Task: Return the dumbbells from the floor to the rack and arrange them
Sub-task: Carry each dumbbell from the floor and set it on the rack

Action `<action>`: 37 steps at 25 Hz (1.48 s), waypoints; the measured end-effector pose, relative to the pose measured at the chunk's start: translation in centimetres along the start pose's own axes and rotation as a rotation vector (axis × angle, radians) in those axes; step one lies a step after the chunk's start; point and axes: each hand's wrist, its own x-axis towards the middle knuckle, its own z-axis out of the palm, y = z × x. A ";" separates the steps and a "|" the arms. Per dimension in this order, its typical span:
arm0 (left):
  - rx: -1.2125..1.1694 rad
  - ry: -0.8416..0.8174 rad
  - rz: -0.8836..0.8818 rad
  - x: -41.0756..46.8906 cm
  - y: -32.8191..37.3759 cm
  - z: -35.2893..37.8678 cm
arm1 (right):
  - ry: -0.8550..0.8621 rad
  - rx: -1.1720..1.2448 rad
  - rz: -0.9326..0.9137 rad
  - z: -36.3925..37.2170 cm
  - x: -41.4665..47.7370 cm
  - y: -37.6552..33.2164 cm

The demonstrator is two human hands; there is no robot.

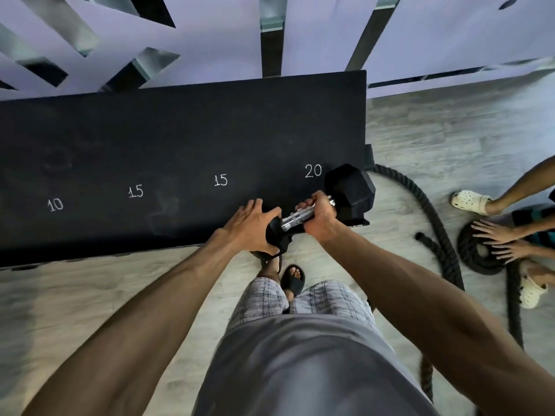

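A person's right hand [319, 217] clamps around the handle of a black hexagonal dumbbell with a chrome handle [350, 190], while the left hand [252, 223] grips its near head. The far head lies just beyond the right hand, over the right end of the flat black rack [180, 130], beside a chalked "20" [313, 170]; contact cannot be told. Right of both hands, a thick black rope [435, 223] lies on the pale floor [450, 139].
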 end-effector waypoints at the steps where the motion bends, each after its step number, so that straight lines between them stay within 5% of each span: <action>1: 0.010 -0.002 0.002 0.7 -0.6 -0.5 | 0.003 0.005 0.007 1.0 0.5 -0.2; 14: 0.086 0.053 -0.061 4.4 -7.2 -1.4 | -0.075 -0.013 0.096 7.7 4.4 1.1; 25: 0.206 0.128 -0.126 3.9 -4.7 2.1 | -0.138 -0.115 0.115 5.3 4.7 1.5; 29: 0.233 0.075 -0.124 3.8 -4.8 2.0 | -0.136 -0.365 0.057 4.0 4.5 1.3; 33: 0.291 0.234 0.020 4.5 -4.3 -0.3 | -0.177 -0.806 -0.060 2.7 2.6 0.8; 37: 0.265 0.100 0.168 6.2 -0.3 -3.4 | -0.201 -1.251 -0.291 0.0 0.3 0.0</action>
